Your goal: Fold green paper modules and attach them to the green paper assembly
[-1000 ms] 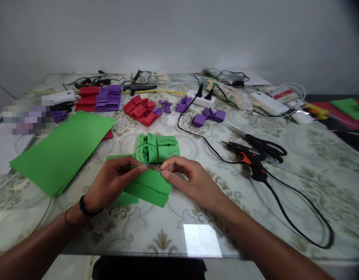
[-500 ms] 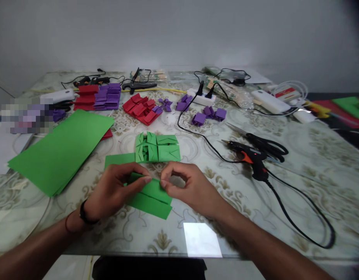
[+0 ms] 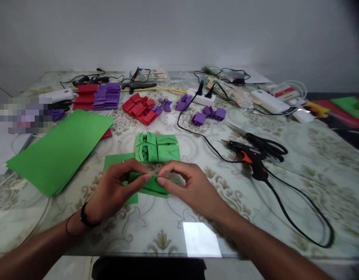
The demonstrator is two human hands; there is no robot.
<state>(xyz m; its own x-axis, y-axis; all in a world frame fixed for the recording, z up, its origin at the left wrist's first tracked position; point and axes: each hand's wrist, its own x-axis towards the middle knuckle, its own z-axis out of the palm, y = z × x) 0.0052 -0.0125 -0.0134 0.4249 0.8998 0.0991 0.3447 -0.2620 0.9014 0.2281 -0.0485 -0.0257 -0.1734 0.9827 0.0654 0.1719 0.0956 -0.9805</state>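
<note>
A partly folded strip of green paper [image 3: 153, 187] is pinched between both my hands, low over the table. My left hand [image 3: 118, 186] closes thumb and forefinger on its left part. At its right end my right hand [image 3: 183, 181] grips it the same way, and the fingers cover some of the folds. Another flat green sheet [image 3: 117, 159] lies partly under my left hand. Just beyond my hands rest several folded green paper pieces [image 3: 157, 147], set side by side.
Large green sheets [image 3: 63, 151] lie at left. A black glue gun [image 3: 249, 155] with a trailing cord and scissors [image 3: 264, 144] lie at right. Folded red pieces [image 3: 141, 109], purple pieces [image 3: 199, 119] and a white power strip [image 3: 202, 97] are farther back.
The green paper's lower flap, which stuck out toward me, is now folded up and the paper looks narrower. My hands stay almost in place, the right one slightly closer to the left.
</note>
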